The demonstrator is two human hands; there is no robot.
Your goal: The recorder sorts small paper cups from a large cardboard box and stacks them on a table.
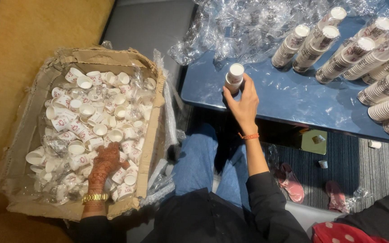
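Note:
My left hand point(106, 161), patterned with henna and wearing a gold bracelet, reaches into a torn cardboard box point(151, 135) and rests among several loose small white paper cups point(93, 114); whether it grips one I cannot tell. My right hand point(244, 105), with an orange thread at the wrist, holds a short stack of nested paper cups point(234, 78) upright at the near left edge of a blue table point(289, 101). Several long stacks of cups point(365, 56) lie on their sides across the table's right part.
Crumpled clear plastic wrap point(253, 24) is heaped at the table's far side. The box sits on a yellow sofa point(19, 40). Pink shoes point(291, 182) and a few stray cups point(323, 164) lie on the striped carpet below. Another person's dark clothing point(386, 216) shows at bottom right.

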